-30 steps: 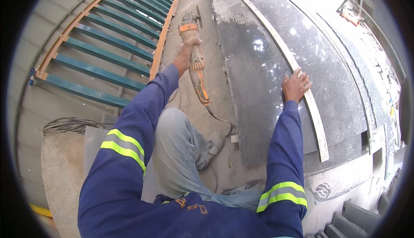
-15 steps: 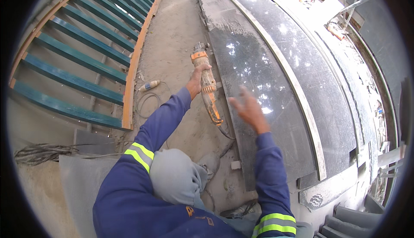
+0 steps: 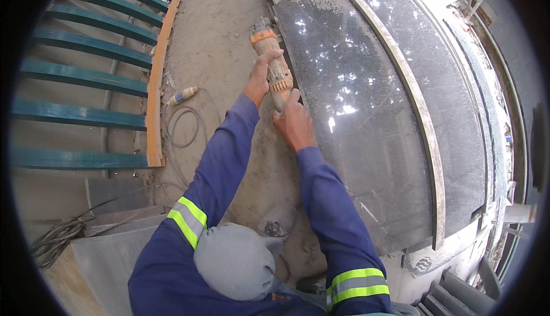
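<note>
- I have the left hand (image 3: 260, 76) wrapped around the middle of the grinder (image 3: 279, 71), thumb over its top.
- My right hand (image 3: 295, 123) is curled about the rear handle, hiding most of it; I cannot tell how tightly.
- The grinder is in front of the knee (image 3: 235, 261), head pointing away, seen above the floor (image 3: 212, 35) near the left edge of the dark slab (image 3: 366, 138).
- A pale strip (image 3: 437, 207) lies lengthwise on the slab.
- To the left, I see a plug (image 3: 183, 95) beside the wooden frame (image 3: 156, 104), which holds teal slats (image 3: 86, 80).
</note>
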A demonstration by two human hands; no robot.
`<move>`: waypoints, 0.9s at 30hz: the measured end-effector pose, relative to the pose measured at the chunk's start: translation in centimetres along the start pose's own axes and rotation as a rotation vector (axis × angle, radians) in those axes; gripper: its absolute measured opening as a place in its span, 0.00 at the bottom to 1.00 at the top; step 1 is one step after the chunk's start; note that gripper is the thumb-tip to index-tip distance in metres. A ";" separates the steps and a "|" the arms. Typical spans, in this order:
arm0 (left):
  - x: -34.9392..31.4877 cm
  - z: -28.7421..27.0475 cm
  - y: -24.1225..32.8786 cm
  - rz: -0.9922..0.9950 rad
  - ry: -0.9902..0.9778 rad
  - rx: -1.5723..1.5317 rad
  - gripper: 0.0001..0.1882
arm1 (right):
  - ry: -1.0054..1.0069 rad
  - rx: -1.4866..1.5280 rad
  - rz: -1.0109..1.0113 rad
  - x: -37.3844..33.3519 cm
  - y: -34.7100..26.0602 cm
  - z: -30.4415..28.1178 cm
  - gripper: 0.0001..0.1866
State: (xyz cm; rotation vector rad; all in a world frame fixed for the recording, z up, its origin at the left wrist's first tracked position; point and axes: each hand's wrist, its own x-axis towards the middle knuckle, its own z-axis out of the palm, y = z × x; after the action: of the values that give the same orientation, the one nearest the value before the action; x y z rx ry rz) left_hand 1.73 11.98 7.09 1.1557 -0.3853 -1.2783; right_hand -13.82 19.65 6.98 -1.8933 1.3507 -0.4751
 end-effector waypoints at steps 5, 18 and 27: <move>3.8 -1.4 0.9 -0.009 -0.045 0.002 0.19 | 0.022 -0.041 -0.033 3.4 -0.7 1.1 0.23; 6.8 -2.4 0.3 -0.059 -0.129 -0.003 0.19 | -0.009 -0.004 0.062 6.0 -0.7 2.2 0.22; 6.8 -1.5 -0.2 -0.027 -0.075 0.051 0.18 | 0.016 0.029 0.052 5.9 -0.2 2.1 0.21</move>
State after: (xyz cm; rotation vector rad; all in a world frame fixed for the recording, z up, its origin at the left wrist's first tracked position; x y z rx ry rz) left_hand 4.96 6.73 3.84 1.1617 -0.4612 -1.3446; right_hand -10.09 15.04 5.09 -1.8295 1.3925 -0.4822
